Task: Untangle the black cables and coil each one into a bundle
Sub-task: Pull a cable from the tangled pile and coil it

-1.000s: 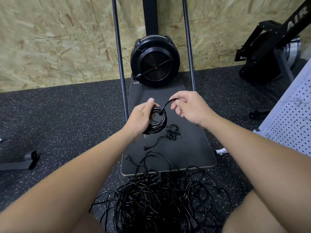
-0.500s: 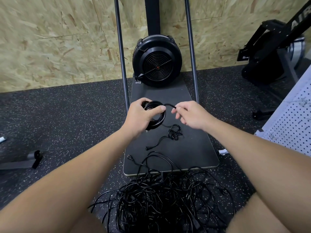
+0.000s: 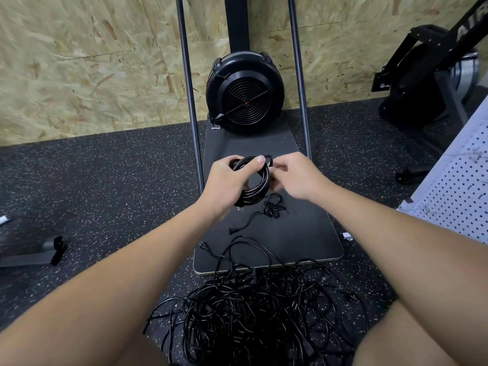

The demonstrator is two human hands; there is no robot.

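My left hand (image 3: 229, 184) grips a coiled black cable bundle (image 3: 255, 188) above the black platform, thumb over the top of the loops. Close against the bundle's right side, my right hand (image 3: 295, 175) pinches the cable's loose end. A small thin cable (image 3: 272, 206) lies knotted on the platform just below the bundle, its plug trailing to the left. A large tangled heap of black cables (image 3: 253, 313) covers the floor between my knees, with several strands reaching up onto the platform's front edge.
The black platform (image 3: 303, 239) belongs to a machine with a round black fan housing (image 3: 245, 92) and two upright poles (image 3: 188, 101). Speckled rubber floor (image 3: 105, 196) surrounds it. A white pegboard (image 3: 454, 196) leans at right; another black machine (image 3: 427, 83) stands behind.
My right hand has brought the cable's loose end in from the right up against the bundle. My left hand has stayed on the coil, turning it slightly.
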